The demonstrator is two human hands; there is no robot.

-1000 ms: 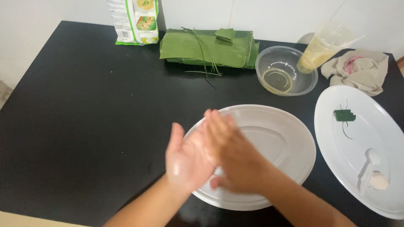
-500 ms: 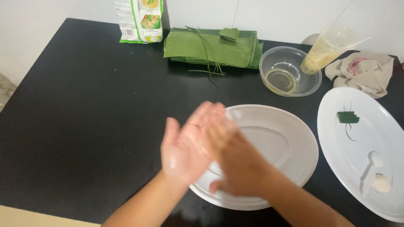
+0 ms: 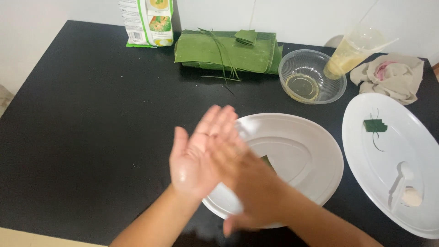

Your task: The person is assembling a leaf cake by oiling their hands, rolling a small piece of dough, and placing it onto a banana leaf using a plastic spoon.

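White oval plate (image 3: pixel 315 151) below | left hand (image 3: pixel 194 158) flat, spread | right hand (image 3: pixel 249 183) pressed across it, holding nothing

Hands: left hand (image 3: pixel 196 158) and right hand (image 3: pixel 249 183) pressed together above near plate (image 3: pixel 315 155)
Right: second plate (image 3: pixel 388 137)
Behind: bowl (image 3: pixel 312 76), leaves (image 3: pixel 226 51), bag (image 3: pixel 147 20)

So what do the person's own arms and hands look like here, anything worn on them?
Both forearms are bare as far as the view shows: no sleeves, watch or bracelets. The left hand has a wet-looking sheen on the palm and no gloves. The right hand is blurred, so rings cannot be ruled out there.
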